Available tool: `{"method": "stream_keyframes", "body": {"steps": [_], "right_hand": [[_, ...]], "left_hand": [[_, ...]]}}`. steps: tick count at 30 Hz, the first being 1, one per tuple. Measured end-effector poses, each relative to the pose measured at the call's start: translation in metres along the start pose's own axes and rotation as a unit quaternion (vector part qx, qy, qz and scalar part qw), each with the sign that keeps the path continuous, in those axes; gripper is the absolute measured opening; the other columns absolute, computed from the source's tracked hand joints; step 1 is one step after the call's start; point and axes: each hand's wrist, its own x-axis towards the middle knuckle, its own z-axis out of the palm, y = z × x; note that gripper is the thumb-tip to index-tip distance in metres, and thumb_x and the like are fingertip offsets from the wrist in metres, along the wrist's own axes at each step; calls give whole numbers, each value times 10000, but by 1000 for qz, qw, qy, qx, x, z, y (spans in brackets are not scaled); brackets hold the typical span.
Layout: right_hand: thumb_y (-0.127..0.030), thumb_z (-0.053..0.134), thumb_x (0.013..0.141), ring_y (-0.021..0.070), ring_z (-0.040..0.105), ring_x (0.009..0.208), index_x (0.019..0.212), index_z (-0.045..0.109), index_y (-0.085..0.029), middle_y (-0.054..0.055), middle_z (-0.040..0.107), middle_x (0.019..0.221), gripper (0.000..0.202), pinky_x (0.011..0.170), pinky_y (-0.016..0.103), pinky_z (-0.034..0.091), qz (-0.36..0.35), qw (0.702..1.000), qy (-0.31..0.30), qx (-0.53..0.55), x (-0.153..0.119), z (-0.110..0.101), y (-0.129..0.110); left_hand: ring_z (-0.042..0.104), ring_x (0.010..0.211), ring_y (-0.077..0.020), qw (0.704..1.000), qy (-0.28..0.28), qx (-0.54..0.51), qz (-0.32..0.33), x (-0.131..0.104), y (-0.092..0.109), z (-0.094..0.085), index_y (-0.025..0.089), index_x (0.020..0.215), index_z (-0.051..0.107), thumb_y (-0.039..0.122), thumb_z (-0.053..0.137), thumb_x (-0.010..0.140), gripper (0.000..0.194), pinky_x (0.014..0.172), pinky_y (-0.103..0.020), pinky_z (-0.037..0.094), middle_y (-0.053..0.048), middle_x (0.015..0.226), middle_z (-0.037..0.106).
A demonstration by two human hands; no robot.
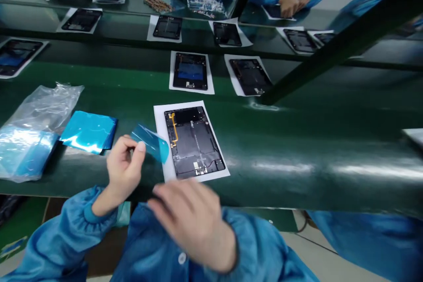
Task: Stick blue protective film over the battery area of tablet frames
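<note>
A long green desk [297, 141] is stretching across the frame, with its near edge running low along the bottom. Open room is lying on the right, beside the tablet.

The open tablet [194, 145] is lying in the middle of the frame on a white sheet [160, 116]. Its inside is showing dark grey and black, with a bent orange strip [174, 129] at its upper left. The right hand [198, 220] is looking blurry at the bottom middle. Its fingers are bending a bit; I cannot tell if they are holding anything. The left hand [125, 167], left of the tablet, is pinching a see-through blue film [152, 141] between thumb and finger. The film's round end is reaching over the sheet.

A thick dark pole [330, 50] is slanting down from the upper right, blocking part of the view. A clear bag [46, 105] is lying at the far left. Another tablet [191, 72] is resting above the middle one. A shiny blue pile [89, 131] is sitting beside the bag.
</note>
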Motion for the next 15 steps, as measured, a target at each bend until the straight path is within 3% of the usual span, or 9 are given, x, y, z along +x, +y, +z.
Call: {"method": "stream_keyframes", "body": {"steps": [2, 5, 9, 10, 13, 15], "right_hand": [[-384, 741, 962, 235, 726, 809, 1096, 762, -214, 75, 809, 1022, 218, 661, 388, 547, 30, 997, 41, -54, 15, -13, 26], [-291, 688, 1007, 202, 706, 747, 1063, 735, -179, 55, 799, 934, 134, 659, 367, 508, -3, 993, 55, -103, 32, -11, 46], [-146, 653, 998, 170, 712, 724, 1007, 742, -159, 36, 802, 884, 90, 685, 335, 506, -24, 989, 101, -105, 33, -7, 54], [-133, 647, 996, 172, 716, 732, 1016, 743, -157, 40, 807, 902, 101, 690, 333, 511, -26, 988, 109, -102, 31, -8, 57], [-105, 631, 991, 176, 730, 777, 1048, 740, -170, 39, 819, 953, 140, 723, 320, 545, -35, 990, 119, -63, 26, -15, 70], [-100, 631, 988, 173, 745, 824, 1040, 739, -191, 33, 822, 966, 151, 775, 303, 575, -40, 992, 120, -6, 24, -20, 80]], "left_hand": [[546, 597, -138, 1000, -8, -30, -5, -11, 11, 17, 239, 770, 602, 348, 683, 944, 221, 561, -291, 456, 32, 666, 585], [574, 599, -143, 997, -3, -72, -16, -19, 21, 34, 243, 758, 629, 328, 716, 920, 203, 562, -293, 472, 35, 665, 624], [576, 608, -140, 998, -22, -60, -17, -17, 16, 34, 250, 808, 654, 317, 733, 930, 160, 585, -288, 475, 42, 689, 630], [593, 662, -151, 999, -29, -40, 6, -13, 13, 31, 262, 888, 678, 341, 768, 909, 122, 617, -298, 493, 31, 764, 653], [642, 940, -235, 985, -32, 73, 153, 5, 7, 18, 297, 1189, 700, 414, 884, 805, 442, 797, -377, 534, -49, 1074, 689], [650, 975, -244, 952, -65, 143, 262, 18, 8, 10, 310, 1165, 733, 370, 867, 841, 356, 857, -401, 507, -54, 1083, 719]]}}
